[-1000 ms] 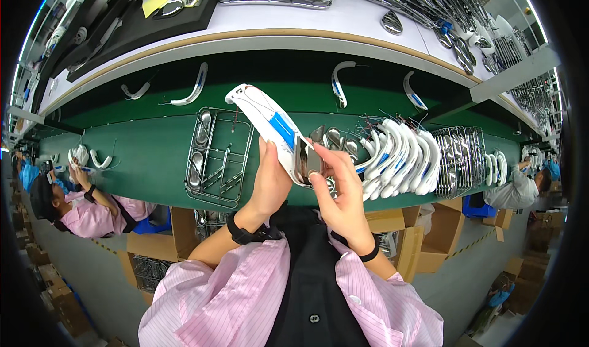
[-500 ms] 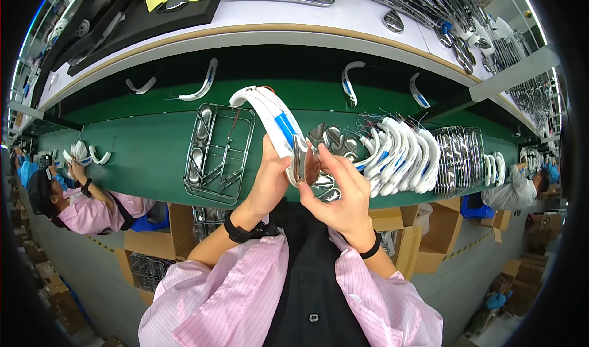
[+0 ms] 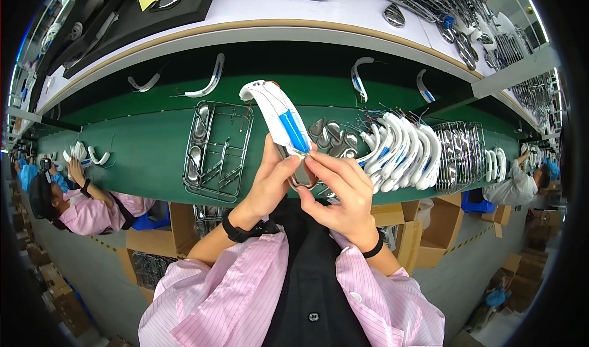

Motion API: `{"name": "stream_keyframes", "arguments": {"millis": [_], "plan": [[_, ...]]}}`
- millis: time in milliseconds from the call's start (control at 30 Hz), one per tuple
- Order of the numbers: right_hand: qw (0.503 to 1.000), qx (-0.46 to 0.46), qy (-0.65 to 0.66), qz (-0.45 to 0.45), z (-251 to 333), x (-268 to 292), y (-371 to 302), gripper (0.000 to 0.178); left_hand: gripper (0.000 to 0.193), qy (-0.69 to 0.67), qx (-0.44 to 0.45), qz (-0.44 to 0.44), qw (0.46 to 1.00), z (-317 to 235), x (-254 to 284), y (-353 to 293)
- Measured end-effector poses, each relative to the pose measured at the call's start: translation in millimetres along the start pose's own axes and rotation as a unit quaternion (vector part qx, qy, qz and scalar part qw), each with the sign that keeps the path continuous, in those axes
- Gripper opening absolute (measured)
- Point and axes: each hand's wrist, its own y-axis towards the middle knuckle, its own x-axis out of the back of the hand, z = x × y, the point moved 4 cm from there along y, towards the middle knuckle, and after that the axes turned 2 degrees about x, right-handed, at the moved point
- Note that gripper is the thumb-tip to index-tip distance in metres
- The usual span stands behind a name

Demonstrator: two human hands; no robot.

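Observation:
Over the near edge of the green bench I hold a curved white plastic housing [image 3: 270,109] with a blue strip and thin wires along its inside. My left hand [image 3: 265,182] grips its lower end, thumb pressed on the front. My right hand [image 3: 345,195] is closed at that same end, index finger and thumb on a shiny chrome cover [image 3: 298,180], whose rim shows between the hands. Fingers hide much of the joint between cover and housing. Just beyond my right hand lie several loose chrome covers [image 3: 334,135].
Left of my hands is a chrome wire rack [image 3: 216,154] with metal covers. On the right, several white housings [image 3: 399,154] stand in a row beside stacked chrome racks [image 3: 459,157]. Above hangs a shelf edge [image 3: 294,28]. Cardboard boxes [image 3: 161,233] stand below; co-workers [image 3: 86,203] sit either side.
The housing has turned so more of its blue strip shows. The chrome cover has swung from its broad shiny face to its rim, and my right fingers have shifted onto the housing's lower end.

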Motion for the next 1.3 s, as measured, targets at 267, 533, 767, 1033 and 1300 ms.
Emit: {"name": "stream_keyframes", "arguments": {"millis": [267,533,767,1033,1300], "plan": [[1.0,-0.002,0.021,0.0,-6.7,-7.0,-2.0,0.042,0.045,0.039,-0.023,-0.046,0.998,-4.5,-0.2,0.9],[0.935,-0.269,0.23,0.01,-22.6,-16.5,-20.5,0.047,0.04,-0.011,-0.049,-0.029,0.998,-8.9,-8.2,0.3],[0.813,-0.35,0.413,0.215,-21.9,-44.7,-25.7,0.032,0.041,-0.008,-0.062,0.023,0.998,-13.4,-10.7,0.5],[0.848,-0.299,0.419,0.124,-24.2,-50.8,-37.9,0.03,0.042,0.002,-0.052,0.046,0.998,-12.5,-15.4,3.3],[0.94,-0.206,0.254,-0.093,-54.2,-15.7,-11.8,0.023,0.07,0.046,-0.027,-0.03,0.998,5.4,-4.1,14.3]]}}
